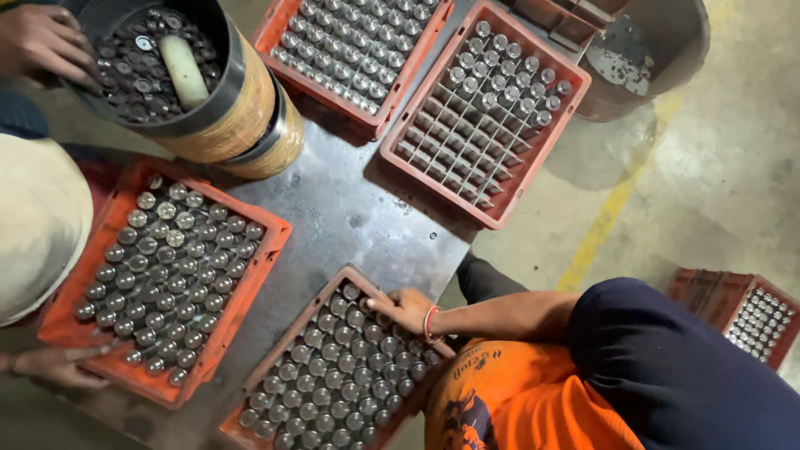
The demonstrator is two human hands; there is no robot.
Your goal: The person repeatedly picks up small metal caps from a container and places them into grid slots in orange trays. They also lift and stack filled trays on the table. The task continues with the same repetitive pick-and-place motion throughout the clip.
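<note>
A steel-topped desk (350, 217) seen from above carries four red plastic crates of short metal cylinders, with workers gathered around it. The camera wearer's own hands are out of view, so whether they are apart or together cannot be told. The partly filled crate (583, 85) at upper right has cylinders only in its far rows, the near grid cells bare. The left crate (279, 242), the near crate (283, 354) and the far crate (379, 125) are packed almost full. A black-rimmed drum (232, 62) at upper left stands on the desk just beside the far crate, holding dark round parts and one pale rod (183, 71). A grey bucket (683, 42) and a fifth crate (708, 292) sit on the floor, well apart from each other. A person in an orange shirt rests one hand (408, 308) on cylinders at the near crate's upper corner. Another worker's hand (42, 42) lies on the drum's rim; a third hand (58, 367) touches the left crate's lower edge
</note>
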